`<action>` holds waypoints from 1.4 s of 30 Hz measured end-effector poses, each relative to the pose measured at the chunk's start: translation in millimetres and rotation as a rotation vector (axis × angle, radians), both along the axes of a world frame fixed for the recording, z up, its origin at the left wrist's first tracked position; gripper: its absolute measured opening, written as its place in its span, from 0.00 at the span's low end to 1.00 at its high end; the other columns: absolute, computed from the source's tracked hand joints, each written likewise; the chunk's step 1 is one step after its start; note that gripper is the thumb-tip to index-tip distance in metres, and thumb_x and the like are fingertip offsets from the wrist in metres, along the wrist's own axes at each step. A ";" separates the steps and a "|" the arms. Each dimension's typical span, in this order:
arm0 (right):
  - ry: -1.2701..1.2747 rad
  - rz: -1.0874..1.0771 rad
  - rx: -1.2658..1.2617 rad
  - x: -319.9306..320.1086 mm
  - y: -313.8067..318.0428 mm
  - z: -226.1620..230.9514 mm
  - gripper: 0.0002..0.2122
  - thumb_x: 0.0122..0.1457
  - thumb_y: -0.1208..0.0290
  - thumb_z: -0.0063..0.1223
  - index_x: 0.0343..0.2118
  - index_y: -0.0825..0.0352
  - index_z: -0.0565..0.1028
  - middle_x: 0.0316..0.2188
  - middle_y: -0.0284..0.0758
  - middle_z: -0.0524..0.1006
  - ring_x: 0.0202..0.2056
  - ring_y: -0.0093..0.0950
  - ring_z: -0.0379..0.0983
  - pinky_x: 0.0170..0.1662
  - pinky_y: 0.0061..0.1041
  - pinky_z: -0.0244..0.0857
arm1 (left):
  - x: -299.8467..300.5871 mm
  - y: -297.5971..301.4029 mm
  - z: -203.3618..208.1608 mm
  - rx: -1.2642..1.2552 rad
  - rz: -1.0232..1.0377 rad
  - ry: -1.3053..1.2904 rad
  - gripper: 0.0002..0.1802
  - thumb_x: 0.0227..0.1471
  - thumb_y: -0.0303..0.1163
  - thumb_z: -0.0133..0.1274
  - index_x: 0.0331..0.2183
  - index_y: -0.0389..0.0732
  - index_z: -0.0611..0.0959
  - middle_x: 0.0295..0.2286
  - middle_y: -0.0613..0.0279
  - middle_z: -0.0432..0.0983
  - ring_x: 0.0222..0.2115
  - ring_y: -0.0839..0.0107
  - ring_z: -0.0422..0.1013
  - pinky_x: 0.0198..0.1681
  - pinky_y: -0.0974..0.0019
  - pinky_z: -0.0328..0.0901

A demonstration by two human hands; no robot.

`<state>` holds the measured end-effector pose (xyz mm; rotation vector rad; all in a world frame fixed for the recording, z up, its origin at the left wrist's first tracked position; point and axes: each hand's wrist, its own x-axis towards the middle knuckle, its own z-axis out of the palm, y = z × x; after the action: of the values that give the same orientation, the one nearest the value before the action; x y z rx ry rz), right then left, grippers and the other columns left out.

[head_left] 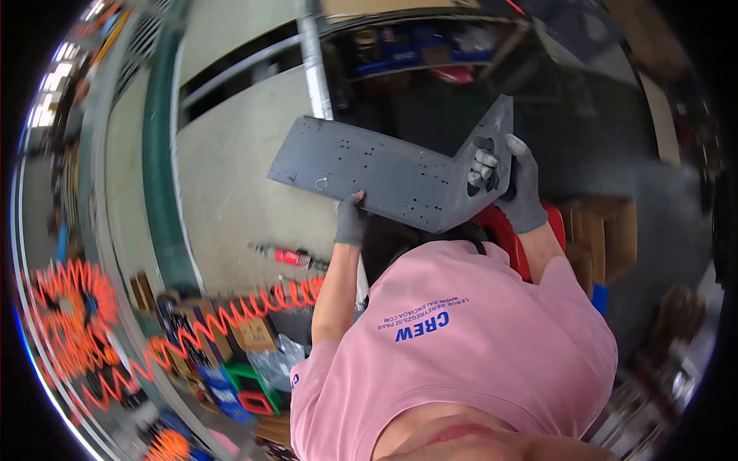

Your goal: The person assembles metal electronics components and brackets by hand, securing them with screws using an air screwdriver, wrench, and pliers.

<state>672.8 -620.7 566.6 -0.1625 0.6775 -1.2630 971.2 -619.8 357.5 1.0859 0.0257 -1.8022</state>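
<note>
A flat grey metal panel [384, 169] with groups of small holes is held up in front of me, its left part over the work table and its right end angled upward. My left hand [350, 221], in a grey glove with a bare fingertip showing, is closed on the panel's lower edge. At the angled end, my right hand [526, 186] grips the panel, its gloved fingers showing through a large cutout. On the table near my left forearm lies a red and silver air tool [290, 258].
An orange coiled hose [246, 307] stretches along the near side of the pale work table [238, 177]. Cardboard boxes [615, 234] stand right, beside something red [555, 227]. A shelf with blue bins [427, 46] is at the back. A green crate [250, 380] sits lower left.
</note>
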 end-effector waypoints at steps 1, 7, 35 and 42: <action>-0.056 -0.038 0.020 -21.3 5.1 -7.6 0.22 0.55 0.55 0.46 0.39 0.75 0.67 0.18 0.30 0.65 0.22 0.24 0.66 0.31 0.29 0.64 | -14.9 -7.1 2.6 -0.028 -0.097 -0.030 0.13 0.46 0.24 0.48 0.37 0.34 0.76 0.35 0.55 0.73 0.39 0.62 0.69 0.46 0.60 0.65; -0.150 -0.446 -0.169 -169.3 56.6 -111.9 0.29 0.54 0.44 0.39 0.46 0.68 0.67 0.31 0.38 0.75 0.30 0.32 0.72 0.41 0.36 0.62 | -130.6 -56.7 -5.0 -0.048 -0.534 -0.429 0.05 0.41 0.23 0.49 0.25 0.33 0.77 0.23 0.62 0.71 0.24 0.71 0.68 0.31 0.68 0.66; 1.205 0.258 0.853 -249.5 56.4 -448.5 0.20 0.49 0.62 0.50 0.41 0.73 0.65 0.39 0.55 0.71 0.44 0.48 0.67 0.46 0.41 0.61 | -349.8 -87.5 -265.3 0.505 -0.622 -0.429 0.01 0.40 0.24 0.45 0.22 0.39 0.71 0.24 0.55 0.68 0.24 0.62 0.68 0.26 0.63 0.69; 1.779 0.370 0.603 -274.8 -102.9 -449.8 0.21 0.50 0.63 0.50 0.44 0.69 0.65 0.42 0.52 0.68 0.44 0.48 0.65 0.45 0.43 0.62 | -341.6 -158.7 -388.2 0.332 -0.663 -0.357 0.04 0.44 0.26 0.48 0.25 0.37 0.72 0.25 0.53 0.69 0.27 0.66 0.69 0.27 0.65 0.71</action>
<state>398.0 -723.7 116.8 -0.8930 2.3441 -0.2059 629.7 -778.5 -30.7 1.7969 -0.2899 -2.1966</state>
